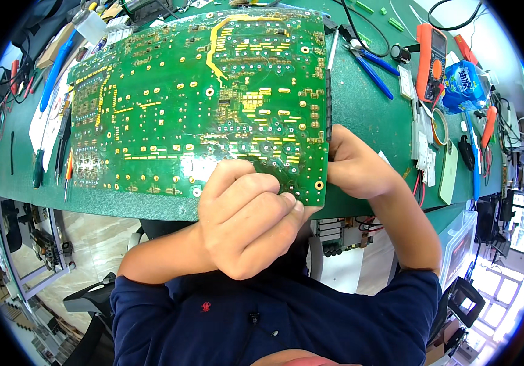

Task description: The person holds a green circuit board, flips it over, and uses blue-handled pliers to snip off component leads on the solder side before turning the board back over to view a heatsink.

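A large green circuit board [170, 116], with yellow traces and many solder points, lies tilted over the near part of the bench. My left hand [243, 219] is closed at its near right corner, the fingers curled and their tips pressed against the board's face. Beside the right edge, my right hand [359, 161] is bent inward with curled fingers that pass beneath the board. The board hides those fingertips and whatever they grip. A dark strip [329, 100] runs along the board's right edge, just beyond my right hand.
Right of the board lie blue-handled pliers [374, 70], an orange multimeter [431, 61], a blue packet [464, 85], a tape roll [440, 127] and a pale green phone-shaped slab [449, 171]. On the left are a screwdriver [38, 168] and tweezers [64, 143]. The green bench mat [359, 110] extends underneath.
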`<move>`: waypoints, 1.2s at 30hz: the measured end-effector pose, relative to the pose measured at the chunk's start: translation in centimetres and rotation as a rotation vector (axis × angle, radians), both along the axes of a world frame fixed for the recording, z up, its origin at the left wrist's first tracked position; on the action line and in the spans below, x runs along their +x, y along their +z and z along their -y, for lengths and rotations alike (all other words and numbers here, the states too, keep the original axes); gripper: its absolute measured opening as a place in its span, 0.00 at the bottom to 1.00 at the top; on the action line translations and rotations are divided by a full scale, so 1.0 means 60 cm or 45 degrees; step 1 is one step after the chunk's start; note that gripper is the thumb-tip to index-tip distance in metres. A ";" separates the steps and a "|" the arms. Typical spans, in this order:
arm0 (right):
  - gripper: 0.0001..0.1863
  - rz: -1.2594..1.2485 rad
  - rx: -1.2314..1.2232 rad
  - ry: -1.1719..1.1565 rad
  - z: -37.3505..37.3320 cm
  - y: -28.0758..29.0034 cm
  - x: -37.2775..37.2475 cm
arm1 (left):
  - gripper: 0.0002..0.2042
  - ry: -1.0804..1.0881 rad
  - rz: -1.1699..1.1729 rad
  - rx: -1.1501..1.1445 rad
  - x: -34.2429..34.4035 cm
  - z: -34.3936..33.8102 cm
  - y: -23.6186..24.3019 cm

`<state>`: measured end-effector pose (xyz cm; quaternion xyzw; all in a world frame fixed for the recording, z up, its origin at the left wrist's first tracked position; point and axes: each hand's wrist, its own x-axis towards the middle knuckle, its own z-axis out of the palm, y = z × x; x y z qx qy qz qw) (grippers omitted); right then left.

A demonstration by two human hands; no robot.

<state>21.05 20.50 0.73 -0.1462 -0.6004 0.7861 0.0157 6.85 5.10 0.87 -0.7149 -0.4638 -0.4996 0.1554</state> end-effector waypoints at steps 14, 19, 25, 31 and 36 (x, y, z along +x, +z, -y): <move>0.13 -0.115 0.355 -0.433 0.045 -0.010 -0.011 | 0.09 0.005 0.095 0.251 0.007 -0.014 -0.016; 0.14 -0.246 0.554 -0.457 0.052 -0.001 -0.017 | 0.09 -0.042 0.100 0.170 0.004 -0.004 -0.013; 0.13 -0.127 0.626 -0.490 0.056 0.003 -0.014 | 0.10 -0.039 0.164 0.206 0.010 -0.003 -0.017; 0.12 -0.082 0.344 -0.512 0.050 -0.008 -0.008 | 0.09 -0.014 0.203 0.224 0.015 -0.001 -0.018; 0.12 -0.168 0.331 -0.510 0.047 -0.028 0.009 | 0.08 0.084 0.202 0.234 0.018 0.002 -0.016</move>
